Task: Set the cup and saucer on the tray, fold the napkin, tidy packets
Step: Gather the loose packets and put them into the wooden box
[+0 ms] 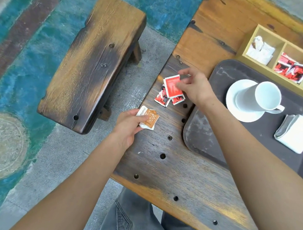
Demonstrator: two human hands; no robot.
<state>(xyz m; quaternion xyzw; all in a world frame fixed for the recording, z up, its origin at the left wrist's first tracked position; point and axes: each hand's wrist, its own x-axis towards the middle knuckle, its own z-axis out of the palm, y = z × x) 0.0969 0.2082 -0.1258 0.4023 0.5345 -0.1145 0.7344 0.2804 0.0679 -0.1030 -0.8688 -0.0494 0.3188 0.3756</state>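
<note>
Currently the left hand (pixel 128 124) pinches orange paper packets (pixel 149 118); the right hand (pixel 194 85) grips a red square packet (pixel 172 85) above red-and-black packets (pixel 163 97) on the wooden table (pixel 161 169). Loose grip risks drops off the nearby edge.

A white ceramic cup (pixel 259 98) stands upright on its white saucer (pixel 244 110) on the dark grey tray (pixel 208 136); right of them lies a folded white napkin (pixel 296 133). Red packets (pixel 170 92) lie left of the tray.

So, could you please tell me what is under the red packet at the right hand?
Two red-and-black packets lie on the table under the red packet, their upper parts covered. The right hand hides its right edge.
</note>
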